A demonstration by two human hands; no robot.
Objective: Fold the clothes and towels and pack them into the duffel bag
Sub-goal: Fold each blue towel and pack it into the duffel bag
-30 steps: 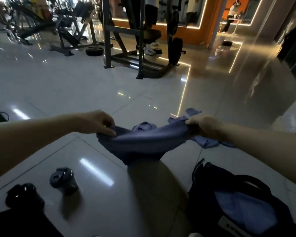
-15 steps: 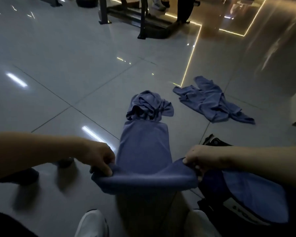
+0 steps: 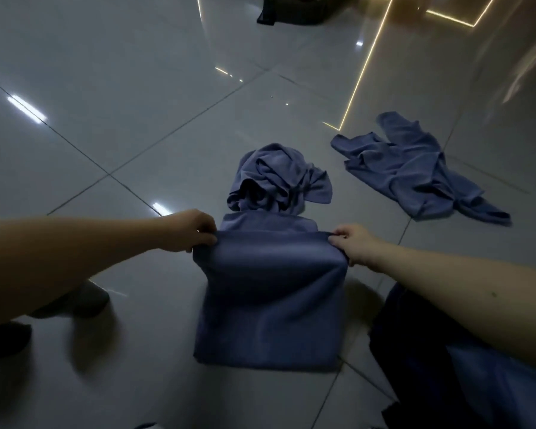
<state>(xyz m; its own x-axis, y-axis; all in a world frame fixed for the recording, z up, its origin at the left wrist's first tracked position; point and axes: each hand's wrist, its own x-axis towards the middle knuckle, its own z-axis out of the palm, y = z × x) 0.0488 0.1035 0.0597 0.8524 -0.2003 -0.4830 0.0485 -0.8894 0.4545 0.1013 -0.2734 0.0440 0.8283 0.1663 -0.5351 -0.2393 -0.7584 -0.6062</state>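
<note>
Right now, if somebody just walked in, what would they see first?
First, the big blue cloth in the middle, draped down to the floor, with the left hand and right hand pinching its top edge at either corner. Next, a bunched-up blue cloth just beyond it, and another blue cloth lying crumpled on the floor farther right.
</note>
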